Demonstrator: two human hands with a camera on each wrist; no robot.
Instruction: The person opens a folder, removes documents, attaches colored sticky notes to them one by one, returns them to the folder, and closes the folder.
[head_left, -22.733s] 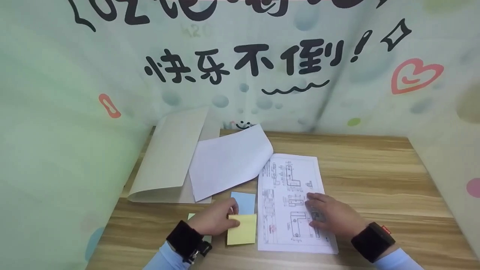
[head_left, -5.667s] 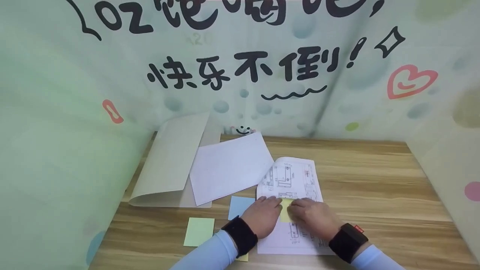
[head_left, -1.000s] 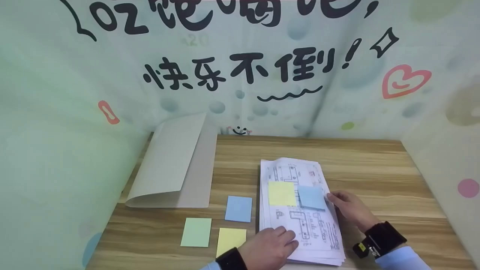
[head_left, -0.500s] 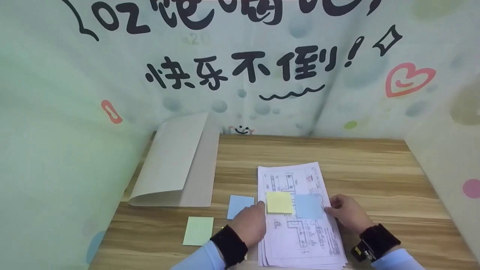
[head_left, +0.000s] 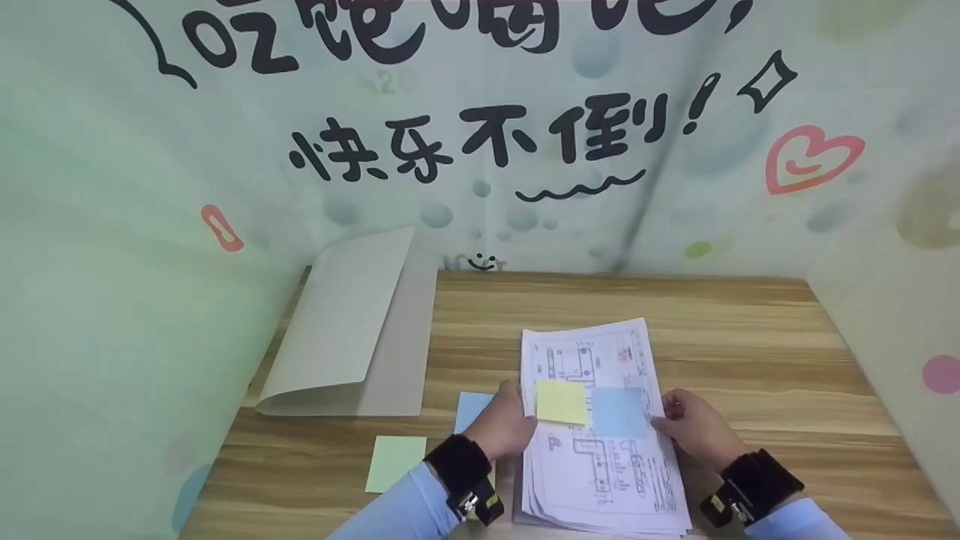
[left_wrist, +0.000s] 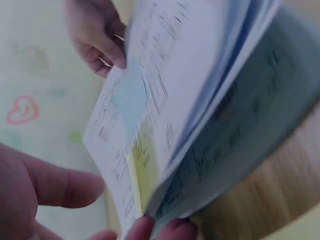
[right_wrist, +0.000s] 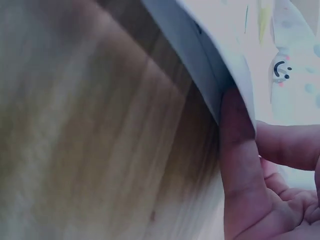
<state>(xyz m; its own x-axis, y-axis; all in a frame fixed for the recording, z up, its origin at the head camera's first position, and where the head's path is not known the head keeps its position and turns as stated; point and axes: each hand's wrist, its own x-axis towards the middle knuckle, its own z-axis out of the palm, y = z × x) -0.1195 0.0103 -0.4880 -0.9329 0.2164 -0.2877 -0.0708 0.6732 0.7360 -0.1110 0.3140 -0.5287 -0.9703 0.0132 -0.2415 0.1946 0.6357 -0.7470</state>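
A stack of printed drawing sheets (head_left: 577, 510) stands near the front of the table, its lower sheets fanned slightly. On its top page, a yellow sticky note (head_left: 561, 402) sits left of a blue sticky note (head_left: 619, 412). My right hand (head_left: 701, 427) pinches the stack's right edge; in the right wrist view one finger (right_wrist: 240, 130) reaches beneath a sheet and another lies across from it. My left hand (head_left: 502, 424) is at the left edge. In the left wrist view its fingertips (left_wrist: 140, 229) meet the edge, while the thumb (left_wrist: 75, 190) stands apart from the pages.
A bent off-white folder (head_left: 345, 330) stands half open at the back left. Left of the stack lie a green sticky pad (head_left: 396, 463) and a blue one (head_left: 472, 409), partly covered by my left hand. A patterned curtain (head_left: 480, 135) borders the wooden table (head_left: 735, 322).
Yellow and blue notes have come onto the drawings, and the blank sheet has left the folder's side. Within the last second, my left hand moved from the stack's front to its left edge.
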